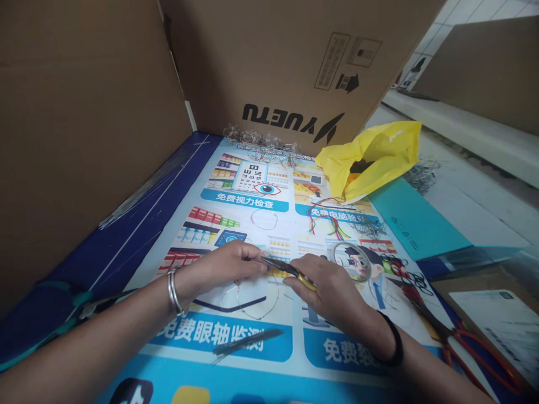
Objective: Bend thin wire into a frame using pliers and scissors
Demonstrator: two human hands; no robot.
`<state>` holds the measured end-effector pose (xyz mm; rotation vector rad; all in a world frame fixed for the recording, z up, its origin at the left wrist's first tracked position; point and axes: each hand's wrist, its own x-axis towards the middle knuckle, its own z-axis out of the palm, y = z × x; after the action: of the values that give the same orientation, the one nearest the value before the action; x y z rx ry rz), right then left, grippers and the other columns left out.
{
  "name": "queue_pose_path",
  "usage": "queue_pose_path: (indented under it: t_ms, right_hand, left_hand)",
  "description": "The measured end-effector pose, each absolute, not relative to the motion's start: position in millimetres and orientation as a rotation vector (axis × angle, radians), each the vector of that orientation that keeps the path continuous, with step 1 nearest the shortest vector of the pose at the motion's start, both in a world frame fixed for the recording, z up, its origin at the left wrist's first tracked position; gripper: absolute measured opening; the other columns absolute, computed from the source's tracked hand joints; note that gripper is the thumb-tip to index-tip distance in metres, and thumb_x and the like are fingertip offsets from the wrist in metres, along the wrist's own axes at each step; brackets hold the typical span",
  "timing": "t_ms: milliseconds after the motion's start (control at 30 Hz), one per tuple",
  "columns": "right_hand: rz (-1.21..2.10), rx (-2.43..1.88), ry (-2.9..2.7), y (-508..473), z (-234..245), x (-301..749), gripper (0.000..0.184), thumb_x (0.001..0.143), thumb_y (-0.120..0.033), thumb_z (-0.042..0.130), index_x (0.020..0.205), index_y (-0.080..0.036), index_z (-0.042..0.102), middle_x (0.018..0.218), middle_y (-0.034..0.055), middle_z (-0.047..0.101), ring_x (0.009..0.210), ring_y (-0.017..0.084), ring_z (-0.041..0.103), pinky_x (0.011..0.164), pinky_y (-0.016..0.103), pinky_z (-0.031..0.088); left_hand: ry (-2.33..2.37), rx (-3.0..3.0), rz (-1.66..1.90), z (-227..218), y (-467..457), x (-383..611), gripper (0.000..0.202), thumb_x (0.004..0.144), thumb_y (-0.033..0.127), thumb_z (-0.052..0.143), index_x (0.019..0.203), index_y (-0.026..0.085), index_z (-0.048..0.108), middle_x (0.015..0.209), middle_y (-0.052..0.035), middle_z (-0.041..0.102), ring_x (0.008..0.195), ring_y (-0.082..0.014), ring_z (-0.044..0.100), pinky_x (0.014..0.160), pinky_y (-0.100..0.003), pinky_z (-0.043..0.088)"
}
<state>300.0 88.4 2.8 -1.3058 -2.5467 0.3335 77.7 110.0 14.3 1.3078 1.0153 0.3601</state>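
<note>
My right hand [332, 289] is closed around yellow-handled pliers [288, 268], whose dark jaws point left toward my left hand. My left hand [227, 264], with a silver bangle at the wrist, pinches a thin wire [256, 303] at the plier tips. The wire loops down over the printed poster [252, 224] beneath both hands. A black band circles my right wrist.
A yellow plastic bag [370, 154] lies at the back right beside coloured wires [328, 219]. A tape roll [352, 259] and red-handled scissors [458, 336] lie right of my hands. Cardboard walls [84, 112] stand left and behind. A bundle of wire pieces [246, 341] lies near me.
</note>
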Motion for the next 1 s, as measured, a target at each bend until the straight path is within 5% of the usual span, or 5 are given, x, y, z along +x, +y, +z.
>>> queue_pose_path:
  t_ms: [1000]
  right_hand:
    - [0.475, -1.164, -2.604, 92, 4, 309, 0.023, 0.084, -0.037, 0.050, 0.096, -0.018, 0.056, 0.089, 0.0077, 0.059, 0.082, 0.019, 0.053, 0.070, 0.029, 0.042]
  left_hand:
    - [1.061, 1.388, 0.366, 10, 112, 75, 0.014, 0.071, 0.029, 0.055, 0.070, 0.016, 0.060, 0.055, 0.0061, 0.042, 0.048, -0.0069, 0.032, 0.046, -0.021, 0.024]
